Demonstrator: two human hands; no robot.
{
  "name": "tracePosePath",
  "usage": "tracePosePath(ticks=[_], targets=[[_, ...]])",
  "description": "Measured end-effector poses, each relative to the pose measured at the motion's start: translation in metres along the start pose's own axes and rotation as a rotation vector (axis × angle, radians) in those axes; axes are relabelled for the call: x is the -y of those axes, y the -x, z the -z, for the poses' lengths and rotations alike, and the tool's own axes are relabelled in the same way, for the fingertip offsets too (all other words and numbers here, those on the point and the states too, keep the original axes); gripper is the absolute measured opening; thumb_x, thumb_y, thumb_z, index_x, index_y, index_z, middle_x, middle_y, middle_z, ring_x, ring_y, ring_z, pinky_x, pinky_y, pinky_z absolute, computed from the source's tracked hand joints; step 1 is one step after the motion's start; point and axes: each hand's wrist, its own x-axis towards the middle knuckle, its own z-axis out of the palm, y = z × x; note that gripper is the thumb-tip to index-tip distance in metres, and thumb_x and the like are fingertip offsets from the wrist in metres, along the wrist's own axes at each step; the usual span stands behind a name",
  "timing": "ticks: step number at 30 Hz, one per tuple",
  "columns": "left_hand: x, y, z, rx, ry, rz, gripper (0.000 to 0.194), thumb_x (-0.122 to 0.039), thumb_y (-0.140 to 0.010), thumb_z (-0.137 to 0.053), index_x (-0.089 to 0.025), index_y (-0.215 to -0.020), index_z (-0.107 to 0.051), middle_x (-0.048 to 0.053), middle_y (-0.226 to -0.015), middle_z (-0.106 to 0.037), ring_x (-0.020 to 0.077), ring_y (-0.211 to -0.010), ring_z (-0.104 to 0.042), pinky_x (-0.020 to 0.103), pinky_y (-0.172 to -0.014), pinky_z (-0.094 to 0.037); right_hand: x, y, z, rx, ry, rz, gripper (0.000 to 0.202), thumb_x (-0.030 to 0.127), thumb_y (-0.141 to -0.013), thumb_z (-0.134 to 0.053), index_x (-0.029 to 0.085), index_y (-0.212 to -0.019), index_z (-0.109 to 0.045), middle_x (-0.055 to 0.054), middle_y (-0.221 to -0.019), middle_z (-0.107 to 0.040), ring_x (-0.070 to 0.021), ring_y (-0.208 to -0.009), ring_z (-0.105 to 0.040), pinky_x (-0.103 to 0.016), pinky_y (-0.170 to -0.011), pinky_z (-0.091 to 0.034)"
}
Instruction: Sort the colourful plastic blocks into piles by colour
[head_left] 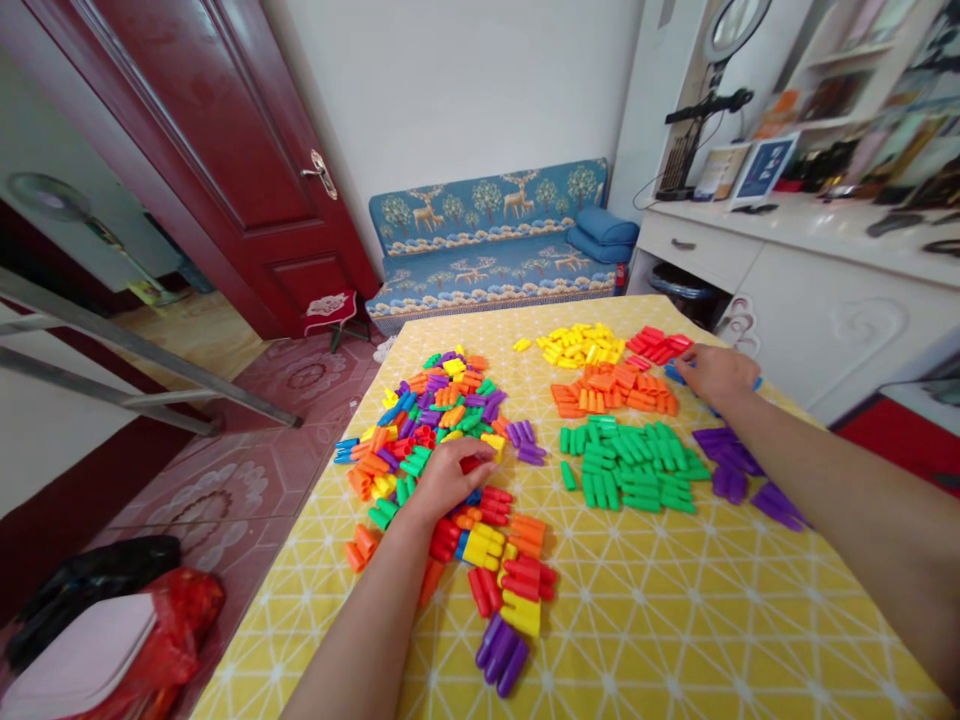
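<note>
Table [675,620]: 1 mixed heap [435,400] at left hand [452,478]; 6 colour groups [637,465], right hand [712,375].

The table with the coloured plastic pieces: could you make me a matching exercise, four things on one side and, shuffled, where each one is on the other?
Things
1. Left hand
2. Right hand
3. Green pile
4. Sofa

Places
A. On the near side of the orange pile
B. Against the white wall, beyond the table
C. At the mixed-colour pile
D. At the blue pieces, beside the red pile

Right pairs: 1-C, 2-D, 3-A, 4-B
</note>
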Motion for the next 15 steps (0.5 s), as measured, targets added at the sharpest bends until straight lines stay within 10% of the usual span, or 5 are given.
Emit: tracePosePath(ticks=[8,15], targets=[[-0.002,-0.001,0.0,0.0,-0.008,0.002,0.011,-0.023,-0.08,-0.065,-0.019,-0.088,-0.071,0.005,-0.087,-0.073,0.0183,-0.082,-0.067,0.029,-0.077,-0.051,-0.01,0.001,0.009,0.003,0.048,-0.013,0.025,0.035,-0.08,-0.062,0.016,-0.091,-0.075,-0.02,-0.093,-0.069,-0.0203,-0.076,-0.056,-0.034,-0.062,-0.024],[-0.003,-0.002,0.0,0.003,-0.016,0.004,0.012,-0.024,-0.081,-0.064,-0.019,-0.088,-0.072,0.006,-0.09,-0.074,0.0188,-0.084,-0.068,0.029,-0.079,-0.051,-0.005,0.007,0.009,-0.088,-0.346,0.131,0.018,0.031,-0.073,-0.072,0.013,-0.071,-0.074,-0.013,-0.08,-0.07,-0.015,-0.063,-0.051,-0.03,-0.061,-0.029]])
